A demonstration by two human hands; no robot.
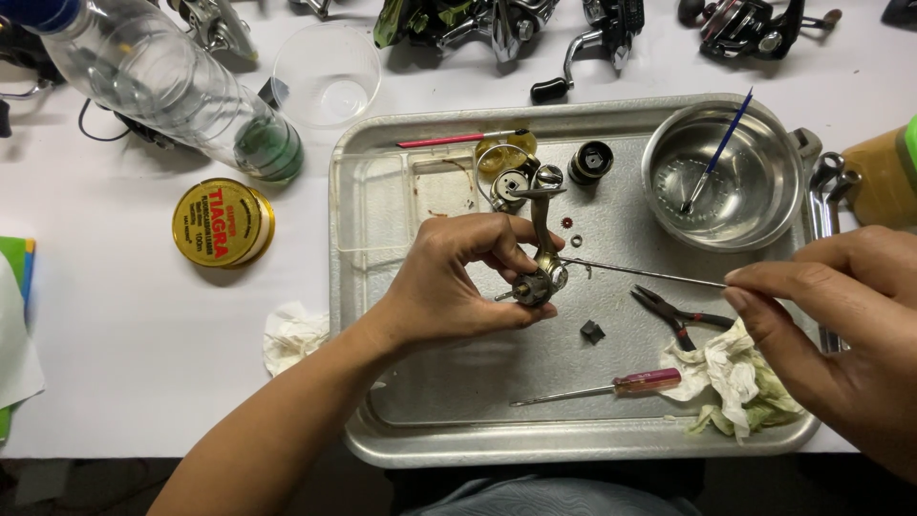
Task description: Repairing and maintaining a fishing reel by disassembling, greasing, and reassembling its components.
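Servicing a fishing reel body [537, 272], mid-teardown: spool part [590, 161], washers [570, 230] and a black piece [592, 332] lie loose on the metal tray [458, 435]. Left hand [449, 282] pinches the body above the tray; right hand [841, 320] pinches a thin metal pick [640, 272], tip at the body. Reassembly not started.

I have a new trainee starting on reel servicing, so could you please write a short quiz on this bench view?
1. True or false: the left hand holds a reel part over the metal tray.
2. What does the right hand pinch?
A. thin metal rod
B. pliers
C. screwdriver
3. What stands in the steel bowl?

Key: 1 true. 2 A, the thin metal rod. 3 a blue brush.
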